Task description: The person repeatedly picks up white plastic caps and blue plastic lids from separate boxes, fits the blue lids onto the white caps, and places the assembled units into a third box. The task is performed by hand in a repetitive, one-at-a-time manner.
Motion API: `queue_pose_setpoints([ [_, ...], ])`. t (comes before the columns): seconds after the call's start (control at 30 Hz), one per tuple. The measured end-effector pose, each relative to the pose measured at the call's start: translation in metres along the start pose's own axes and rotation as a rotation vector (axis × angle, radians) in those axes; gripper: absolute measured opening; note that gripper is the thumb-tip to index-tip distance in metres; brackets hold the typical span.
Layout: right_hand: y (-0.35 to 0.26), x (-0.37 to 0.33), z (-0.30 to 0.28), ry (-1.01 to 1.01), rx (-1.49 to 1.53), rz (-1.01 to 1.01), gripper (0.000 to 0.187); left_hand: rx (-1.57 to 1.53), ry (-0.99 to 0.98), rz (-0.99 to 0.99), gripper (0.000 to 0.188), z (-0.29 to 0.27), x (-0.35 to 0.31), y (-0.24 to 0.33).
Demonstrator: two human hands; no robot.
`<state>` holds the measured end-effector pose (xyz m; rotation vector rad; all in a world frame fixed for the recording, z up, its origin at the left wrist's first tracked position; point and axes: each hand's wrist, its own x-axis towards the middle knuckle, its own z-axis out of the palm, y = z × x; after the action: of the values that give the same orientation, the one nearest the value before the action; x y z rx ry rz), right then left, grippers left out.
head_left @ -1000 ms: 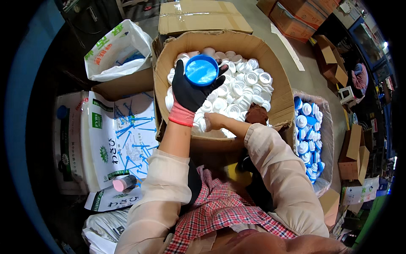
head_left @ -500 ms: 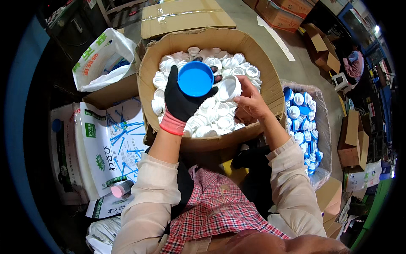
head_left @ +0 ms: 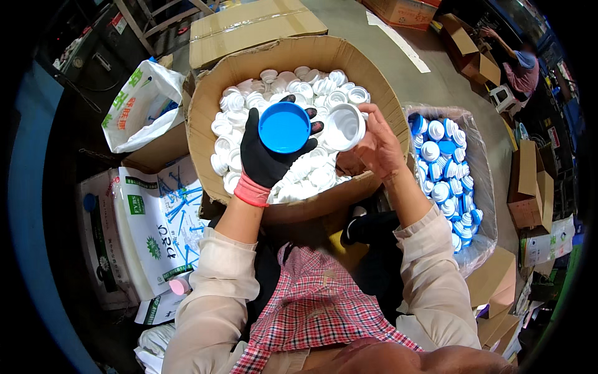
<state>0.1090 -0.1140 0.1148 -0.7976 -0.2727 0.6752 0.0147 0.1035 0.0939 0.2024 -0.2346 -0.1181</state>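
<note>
My left hand [head_left: 263, 163], in a black glove with a pinkish-red cuff, holds a round blue cap [head_left: 284, 128] with its hollow side up. The cap rests in the palm, with dark fingertips showing past its far and right edges. Close by on the right, my bare right hand [head_left: 383, 149] grips a white stepped plastic cup-shaped part [head_left: 346, 127] by its right rim, its wide opening turned upward. A small gap separates the two pieces. Beneath both hands, many similar white parts [head_left: 311, 177] fill a large cardboard box [head_left: 202, 124].
At right, a plastic-lined box [head_left: 489, 206] holds blue-and-white assembled pieces [head_left: 445, 168]. Blue thin rods [head_left: 180, 209] lie on printed sheeting at left, near a white bag [head_left: 140, 118]. A closed carton [head_left: 255, 28] stands beyond the box. Another person [head_left: 523, 71] sits far right.
The white part has moved slightly away from the blue cap and turned, showing more of its opening. The head view has shifted a little. The far person's arm now reaches out.
</note>
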Motion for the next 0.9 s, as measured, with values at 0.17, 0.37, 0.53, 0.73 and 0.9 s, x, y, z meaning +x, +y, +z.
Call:
queue_pose_setpoints([
  [0.17, -0.015, -0.018, 0.011, -0.127, -0.582, -0.377, 0.049, -0.037, 0.102, 0.03, 0.068, 0.006, 0.006, -0.017],
  [0.37, 0.004, -0.026, 0.044, -0.193, -1.424, -0.89, 0.066, 0.882, -0.005, 0.283, 0.053, 0.005, 0.005, -0.042],
  [0.53, 0.012, -0.022, 0.047, -0.201, -1.533, -0.975, 0.068, 1.213, -0.067, 0.451, 0.047, 0.006, 0.001, -0.045],
  [0.73, 0.021, -0.022, 0.053, -0.205, -1.581, -0.994, 0.069, 1.151, 0.119, 0.438, 0.042, -0.02, -0.001, -0.044],
  [0.9, 0.023, -0.022, 0.056, -0.201, -1.594, -0.99, 0.071, 1.405, -0.03, 0.519, 0.042, 0.001, -0.004, -0.036],
])
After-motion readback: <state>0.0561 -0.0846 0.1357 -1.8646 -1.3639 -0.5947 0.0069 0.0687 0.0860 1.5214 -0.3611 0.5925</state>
